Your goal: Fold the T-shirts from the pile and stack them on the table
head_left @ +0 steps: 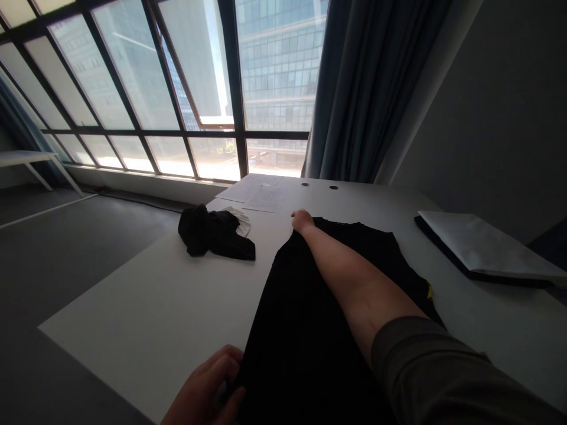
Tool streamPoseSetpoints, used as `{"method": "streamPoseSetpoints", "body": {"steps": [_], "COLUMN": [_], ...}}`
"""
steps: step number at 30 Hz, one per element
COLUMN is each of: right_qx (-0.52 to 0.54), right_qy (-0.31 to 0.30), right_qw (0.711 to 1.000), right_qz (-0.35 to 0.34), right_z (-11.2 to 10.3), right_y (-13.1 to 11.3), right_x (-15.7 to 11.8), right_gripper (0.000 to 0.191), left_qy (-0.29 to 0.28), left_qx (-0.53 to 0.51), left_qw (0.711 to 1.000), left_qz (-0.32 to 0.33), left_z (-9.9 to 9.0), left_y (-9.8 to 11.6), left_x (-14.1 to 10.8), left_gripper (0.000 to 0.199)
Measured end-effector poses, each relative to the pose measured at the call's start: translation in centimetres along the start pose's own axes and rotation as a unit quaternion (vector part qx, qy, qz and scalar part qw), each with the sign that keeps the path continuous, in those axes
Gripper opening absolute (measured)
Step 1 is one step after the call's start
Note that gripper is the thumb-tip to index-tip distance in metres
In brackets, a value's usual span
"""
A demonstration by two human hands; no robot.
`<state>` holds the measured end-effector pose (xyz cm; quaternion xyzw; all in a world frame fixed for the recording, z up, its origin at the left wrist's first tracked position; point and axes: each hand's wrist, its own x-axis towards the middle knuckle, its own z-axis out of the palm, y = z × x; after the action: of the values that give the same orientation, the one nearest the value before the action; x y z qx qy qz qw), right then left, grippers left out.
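A black garment [305, 319] lies spread over the white table [177, 307], its lower part running out of view at the bottom. My right arm reaches across it, and my right hand [303, 220] grips its far left corner. Near the bottom of the view, my left hand [217, 383] pinches the garment's left edge between thumb and fingers. A small yellow mark [430, 291] shows at the garment's right edge.
Left of the garment lies a crumpled black cloth [212, 232] with a white piece [239, 219] beside it. Paper sheets [266, 198] rest at the far end. On the right is a flat silvery package [482, 242] over something black. Windows and a curtain [372, 82] stand behind.
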<state>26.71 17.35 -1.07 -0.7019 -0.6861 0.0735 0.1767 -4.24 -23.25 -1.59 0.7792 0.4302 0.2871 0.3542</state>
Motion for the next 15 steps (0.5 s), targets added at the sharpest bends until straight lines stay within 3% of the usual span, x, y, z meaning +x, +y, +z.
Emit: {"method": "streamPoseSetpoints", "body": {"steps": [4, 7, 11, 15], "right_qx": [0.044, 0.055, 0.044, 0.012], "right_qy": [0.047, 0.064, 0.054, 0.037], "right_qw": [0.998, 0.995, 0.993, 0.993], "right_qz": [0.019, 0.055, 0.096, 0.112], "right_z": [-3.3, -6.0, -8.3, -7.9], "right_y": [3.4, 7.1, 11.9, 14.2], "right_x": [-0.5, -1.7, -4.0, -6.5], "right_gripper": [0.043, 0.045, 0.045, 0.049], "left_qy": [0.038, 0.020, -0.062, -0.168], "left_qx": [0.022, 0.030, 0.051, 0.096], "left_qw": [0.992, 0.981, 0.971, 0.960], "left_qz": [0.122, 0.193, 0.223, 0.203], "left_z": [0.9, 1.9, 4.0, 6.3], "left_y": [3.2, 5.9, 8.5, 9.6], "left_x": [0.8, 1.7, 2.7, 3.9], "left_gripper": [0.017, 0.021, 0.023, 0.020]}}
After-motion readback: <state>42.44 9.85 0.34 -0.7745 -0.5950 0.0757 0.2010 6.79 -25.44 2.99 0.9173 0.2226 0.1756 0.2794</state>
